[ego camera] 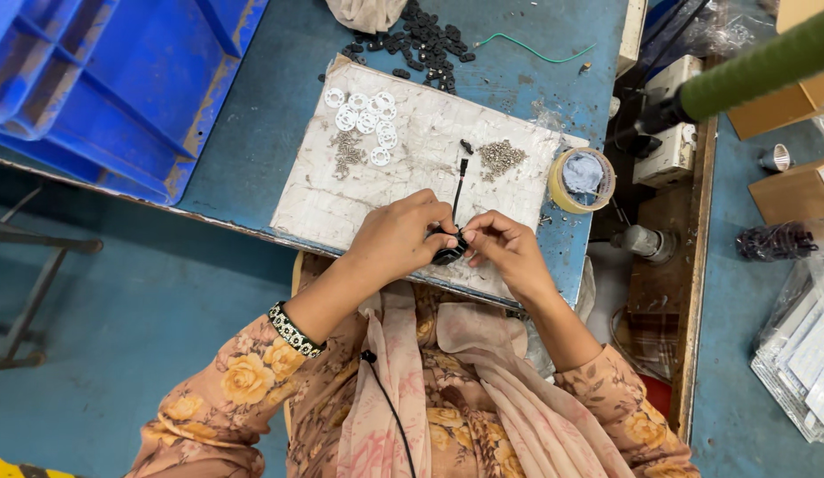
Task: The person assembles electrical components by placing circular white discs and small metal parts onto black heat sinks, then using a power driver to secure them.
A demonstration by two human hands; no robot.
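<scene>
Both hands' fingers [447,232] pinch a small black part [449,250].

Black part [449,250], white rings [366,119], blue crate [119,80]

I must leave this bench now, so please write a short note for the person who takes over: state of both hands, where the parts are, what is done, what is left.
Left hand: grips the small round black plastic part over the worn white board.
Right hand: fingertips pinch at the same part; a thin black screwdriver stands just above it.
Parts: white plastic rings and small metal screws lie on the board; black pieces are heaped on the blue table.
Done: one part is in hand.
Left: no finished pile is visible, so progress is unclear.
</scene>
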